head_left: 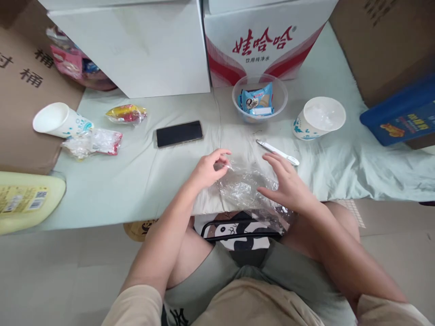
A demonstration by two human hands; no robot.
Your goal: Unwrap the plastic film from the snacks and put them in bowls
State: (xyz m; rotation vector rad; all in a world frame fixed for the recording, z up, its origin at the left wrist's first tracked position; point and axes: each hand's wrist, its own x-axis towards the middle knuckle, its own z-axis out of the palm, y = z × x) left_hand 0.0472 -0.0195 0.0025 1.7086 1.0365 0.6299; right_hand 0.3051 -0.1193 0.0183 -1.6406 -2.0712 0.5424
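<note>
Worktop under pale green, wrinkled cloth, with light floor tiles below. At the near edge, a crumpled clear plastic bag, spread out in part and hanging over that edge. Of the two hands, at the bag's left side, left hand, fingers loosely curled, thumb close to the fingertips; cannot tell whether pinching the film or merely beside it. Over the bag's right side, right hand, fingers and thumb spread wide, with no hold on anything to be seen; cannot tell about contact with the film.

Just beyond the bag, near the right fingertips, a slim white tool with a dark tip. Beyond the bag to its left, a phone, screen dark. Straight beyond the bag, a clear bowl of blue snack packets, the front one marked with a large "Q". Farther behind the bag, a white and red box, lettered 娃哈哈 with ®, and 饮用纯净水 in small dark print. Beyond the bag to its right, a paper cup with blue pattern and clear crumpled material inside; farther right, a blue pack, small print too blurred to read. Well left of the bag, a yellow and red packet, crumpled wrappers and a second paper cup. Farthest left of the bag, a yellow-green bottle with tiny label print, and a brown carton bearing 桶 twice.
</note>
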